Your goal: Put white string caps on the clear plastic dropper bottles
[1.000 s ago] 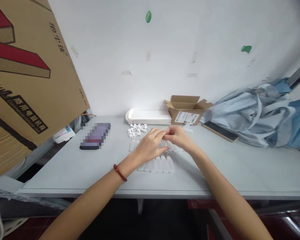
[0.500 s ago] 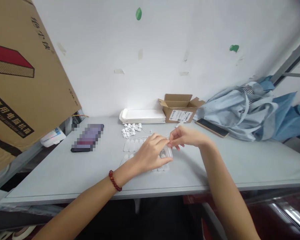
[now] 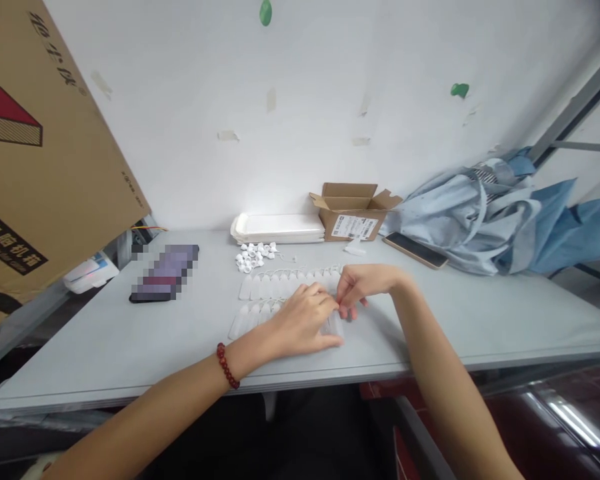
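Two rows of translucent white plastic pieces, each with a thin string or loop at its top, lie on the desk. The back row (image 3: 270, 287) is mostly visible. Across the front row (image 3: 241, 321) rests my left hand (image 3: 303, 321), palm down, thumb stretched apart from the fingers, hiding much of that row. My right hand (image 3: 363, 288) is closed in a pinch at the row's right end, touching or nearly touching my left fingertips. What it pinches is too small to make out. Behind the rows sits a pile of small white parts (image 3: 255, 255).
At the back stand a stack of white trays or packs (image 3: 280, 228) and an open cardboard box (image 3: 353, 223). A single translucent piece (image 3: 354, 249) lies before the box. Phones lie left (image 3: 166, 273) and right (image 3: 415, 250). Blue fabric bags (image 3: 475, 220) and a large carton (image 3: 55, 153) flank the desk.
Both hands have come down toward the front row, my right one lower and nearer the desk. More of the back row shows now. The whole view has shifted slightly.
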A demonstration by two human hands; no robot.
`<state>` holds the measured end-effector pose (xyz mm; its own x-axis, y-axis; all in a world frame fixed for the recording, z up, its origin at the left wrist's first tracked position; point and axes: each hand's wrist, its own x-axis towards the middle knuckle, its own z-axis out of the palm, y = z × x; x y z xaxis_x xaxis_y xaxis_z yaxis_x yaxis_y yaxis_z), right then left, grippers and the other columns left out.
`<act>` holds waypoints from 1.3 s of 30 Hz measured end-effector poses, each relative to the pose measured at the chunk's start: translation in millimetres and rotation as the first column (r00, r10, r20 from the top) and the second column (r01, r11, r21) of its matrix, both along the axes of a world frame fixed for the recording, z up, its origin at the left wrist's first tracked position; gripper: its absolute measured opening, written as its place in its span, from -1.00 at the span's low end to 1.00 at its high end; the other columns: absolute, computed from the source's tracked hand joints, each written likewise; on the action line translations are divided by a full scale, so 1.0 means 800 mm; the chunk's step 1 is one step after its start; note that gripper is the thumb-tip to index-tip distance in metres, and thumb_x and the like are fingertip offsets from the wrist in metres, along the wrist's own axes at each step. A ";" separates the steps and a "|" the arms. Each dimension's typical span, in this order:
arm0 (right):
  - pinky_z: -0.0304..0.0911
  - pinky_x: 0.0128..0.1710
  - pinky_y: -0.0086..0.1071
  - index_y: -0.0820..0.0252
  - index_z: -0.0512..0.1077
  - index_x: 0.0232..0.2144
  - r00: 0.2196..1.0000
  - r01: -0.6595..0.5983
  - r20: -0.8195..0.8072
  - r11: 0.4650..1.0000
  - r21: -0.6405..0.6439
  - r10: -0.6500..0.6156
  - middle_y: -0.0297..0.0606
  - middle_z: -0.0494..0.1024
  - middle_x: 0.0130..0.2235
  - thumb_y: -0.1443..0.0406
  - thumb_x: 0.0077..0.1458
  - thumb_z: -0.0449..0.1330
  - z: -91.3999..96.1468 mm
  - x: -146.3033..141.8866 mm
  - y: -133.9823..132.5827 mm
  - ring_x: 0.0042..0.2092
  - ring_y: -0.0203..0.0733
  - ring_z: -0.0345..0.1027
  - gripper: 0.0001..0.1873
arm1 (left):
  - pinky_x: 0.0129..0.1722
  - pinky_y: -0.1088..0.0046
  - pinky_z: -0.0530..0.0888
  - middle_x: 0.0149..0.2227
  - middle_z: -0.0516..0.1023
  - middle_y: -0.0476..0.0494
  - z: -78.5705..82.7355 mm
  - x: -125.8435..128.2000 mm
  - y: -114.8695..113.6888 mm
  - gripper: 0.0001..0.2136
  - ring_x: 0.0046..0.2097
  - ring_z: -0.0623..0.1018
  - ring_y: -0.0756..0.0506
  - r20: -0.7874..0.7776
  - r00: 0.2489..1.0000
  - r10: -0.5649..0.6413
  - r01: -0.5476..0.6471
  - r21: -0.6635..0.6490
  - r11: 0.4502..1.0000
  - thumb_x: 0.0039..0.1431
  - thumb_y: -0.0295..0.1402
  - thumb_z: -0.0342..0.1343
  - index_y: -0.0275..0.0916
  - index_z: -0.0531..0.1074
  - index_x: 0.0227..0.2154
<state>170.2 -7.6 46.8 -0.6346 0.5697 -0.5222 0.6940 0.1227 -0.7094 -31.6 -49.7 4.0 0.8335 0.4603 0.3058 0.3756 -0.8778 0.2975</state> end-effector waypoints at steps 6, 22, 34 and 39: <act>0.14 -0.56 -0.52 0.28 0.55 -0.42 1.000 0.016 0.025 1.000 -0.019 -0.015 -0.20 0.62 -0.39 0.28 -0.10 0.17 -0.006 0.000 0.003 -0.34 -0.18 0.51 -0.79 | -0.11 0.26 0.31 -0.27 0.50 -0.17 -0.002 0.001 -0.001 -0.63 -0.12 0.37 -0.20 -0.046 0.998 0.036 -0.036 0.017 0.999 0.03 -0.13 0.20 -0.26 0.43 -0.17; 0.18 -0.53 -0.51 0.30 0.53 -0.44 0.994 0.065 -0.088 0.997 -0.034 -0.068 -0.17 0.60 -0.42 0.24 -0.07 0.19 -0.010 0.006 0.008 -0.41 -0.22 0.49 -0.79 | -0.07 0.21 0.31 -0.21 0.51 -0.20 -0.002 0.001 -0.004 -0.59 -0.08 0.38 -0.21 -0.025 0.995 0.098 -0.095 0.088 0.992 0.06 -0.03 0.12 -0.29 0.43 -0.21; 0.26 -0.16 -0.26 0.30 0.52 -0.29 0.685 0.555 -0.221 0.301 0.775 -0.694 -0.05 0.58 -0.26 0.33 0.02 0.07 -0.047 0.060 0.060 -0.19 -0.04 0.43 -0.74 | 0.01 0.26 0.37 -0.13 0.57 -0.20 0.002 -0.037 0.108 -0.63 -0.04 0.45 -0.18 0.047 0.878 0.476 -0.475 -0.028 0.880 0.05 -0.60 -0.14 -0.31 0.52 -0.19; 0.20 -0.06 -0.24 0.31 0.49 -0.12 0.693 0.486 -0.162 0.290 0.824 -0.703 0.00 0.54 -0.12 0.41 -0.02 0.11 -0.070 0.079 0.078 -0.08 0.03 0.39 -0.63 | -0.09 0.28 0.42 -0.24 0.61 -0.19 -0.008 -0.029 0.141 -0.58 -0.12 0.49 -0.20 -0.048 0.889 0.455 -0.456 -0.018 0.890 -0.07 -0.64 -0.10 -0.27 0.53 -0.18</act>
